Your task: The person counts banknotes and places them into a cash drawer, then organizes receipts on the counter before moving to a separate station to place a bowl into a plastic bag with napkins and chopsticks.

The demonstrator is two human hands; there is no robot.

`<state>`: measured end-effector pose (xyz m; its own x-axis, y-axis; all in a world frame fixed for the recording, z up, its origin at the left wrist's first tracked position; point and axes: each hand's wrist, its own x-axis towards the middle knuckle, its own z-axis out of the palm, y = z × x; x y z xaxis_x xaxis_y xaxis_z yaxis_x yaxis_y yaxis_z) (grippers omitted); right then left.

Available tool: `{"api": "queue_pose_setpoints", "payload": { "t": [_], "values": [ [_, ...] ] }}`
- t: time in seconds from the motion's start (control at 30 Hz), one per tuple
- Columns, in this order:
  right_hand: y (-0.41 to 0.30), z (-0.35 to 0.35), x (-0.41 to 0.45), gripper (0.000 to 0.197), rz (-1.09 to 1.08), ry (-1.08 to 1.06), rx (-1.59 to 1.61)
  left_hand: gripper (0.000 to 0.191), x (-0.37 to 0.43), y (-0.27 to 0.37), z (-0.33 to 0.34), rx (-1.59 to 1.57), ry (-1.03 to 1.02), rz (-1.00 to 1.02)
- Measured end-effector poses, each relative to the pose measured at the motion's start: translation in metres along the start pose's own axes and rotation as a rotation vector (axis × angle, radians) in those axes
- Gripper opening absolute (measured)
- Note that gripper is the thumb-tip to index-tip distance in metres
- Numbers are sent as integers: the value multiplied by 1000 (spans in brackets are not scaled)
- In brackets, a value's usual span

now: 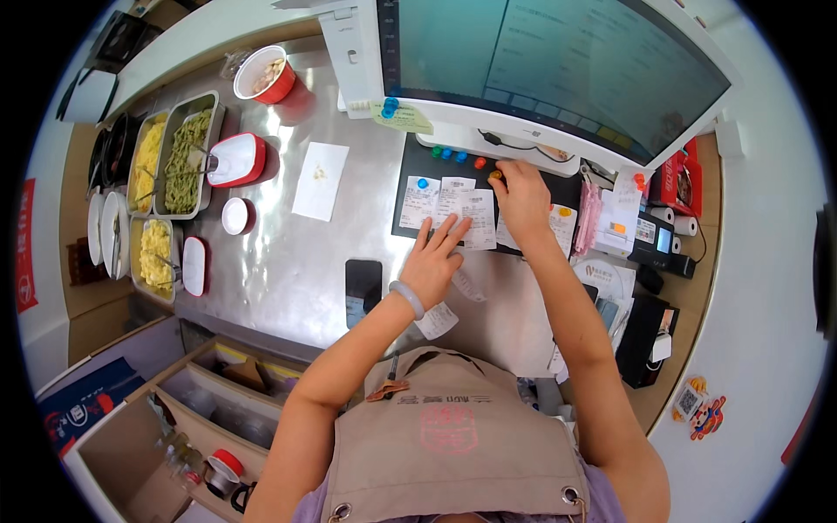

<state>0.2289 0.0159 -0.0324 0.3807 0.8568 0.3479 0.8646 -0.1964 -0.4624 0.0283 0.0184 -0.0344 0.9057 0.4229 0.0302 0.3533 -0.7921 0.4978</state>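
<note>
My right hand [525,201] has its thumb and forefinger on a small yellow magnet or push pin [495,175] at the top of a black board [409,167]. My left hand [433,265] lies with fingers spread, their tips on a printed paper receipt [479,212]. Another receipt [418,199] beside it sits under a blue magnet [423,184]. A further receipt [563,225], partly behind my right wrist, has a yellow magnet [565,212] on it. Green, blue and red magnets [480,163] line the board's upper edge. A loose curled slip [437,320] lies below my left hand.
A large monitor [549,72] overhangs the board. Left on the steel counter [281,274] are a phone [363,287], a napkin [320,182], a red-and-white tub [263,75] and metal food trays [189,160]. A receipt printer [611,222] stands at the right.
</note>
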Motion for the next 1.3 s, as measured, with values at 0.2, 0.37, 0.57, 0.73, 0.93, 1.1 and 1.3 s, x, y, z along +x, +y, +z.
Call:
{"api": "queue_pose_setpoints", "payload": {
  "t": [0.2,0.37,0.57,0.73,0.93,1.1,1.3],
  "values": [
    [-48,25,10,16,-183,-168,258,12,-5,-3,6,34,-12,-19],
    [-40,59,12,17,-160,-328,256,12,-3,-6,8,18,8,-14],
    [-59,51,40,17,-115,-182,215,10,-5,-4,1,-7,4,-28],
    [-53,49,42,16,-164,-190,112,7,-4,-4,0,-1,7,-29],
    [-31,5,16,13,148,13,521,5,-11,-9,-2,40,-7,-49],
    [6,-36,-22,12,290,78,554,9,-38,-28,-6,54,78,-93],
    [42,-68,-44,13,440,71,404,8,-67,-44,-36,134,98,-256]
  ]
}}
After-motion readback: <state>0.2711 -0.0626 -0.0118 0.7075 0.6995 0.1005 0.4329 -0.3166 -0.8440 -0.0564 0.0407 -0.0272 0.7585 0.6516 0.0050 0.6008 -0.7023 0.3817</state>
